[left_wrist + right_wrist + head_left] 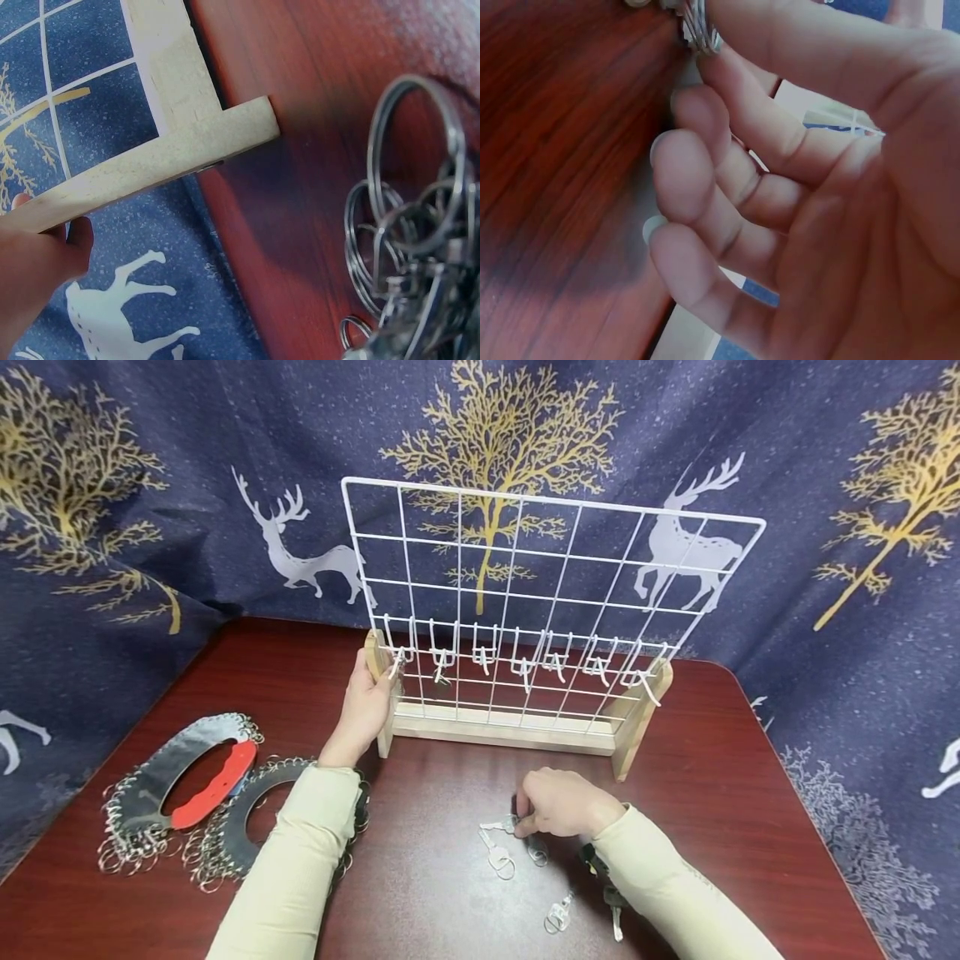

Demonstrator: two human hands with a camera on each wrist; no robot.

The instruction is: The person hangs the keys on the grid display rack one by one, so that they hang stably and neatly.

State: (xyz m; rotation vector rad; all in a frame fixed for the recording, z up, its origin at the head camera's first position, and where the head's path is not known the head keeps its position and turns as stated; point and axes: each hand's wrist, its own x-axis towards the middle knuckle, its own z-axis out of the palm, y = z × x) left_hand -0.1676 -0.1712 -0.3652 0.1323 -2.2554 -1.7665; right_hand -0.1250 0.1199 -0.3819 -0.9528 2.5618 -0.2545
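A white wire grid rack [555,572] stands on wooden side posts, with a row of white hooks [483,660] across its lower part. My left hand [365,700] grips the left wooden post [150,161]; thumb and fingers lie on either side of it. Low over the table, my right hand [566,803] pinches a key [504,824] by its ring [700,26], between thumb and index finger. Beside it lie a second key [498,857] and a ring [537,853], partly under the hand. Small metal things hang at the two leftmost hooks, too small to make out.
At the left lie two flat oval holders [161,768] [243,814] edged with metal rings, one with a red grip [217,785]. More keys [559,913] [616,912] lie near the front, one beside the right sleeve. A patterned blue curtain [300,427] hangs behind the dark red table [420,860].
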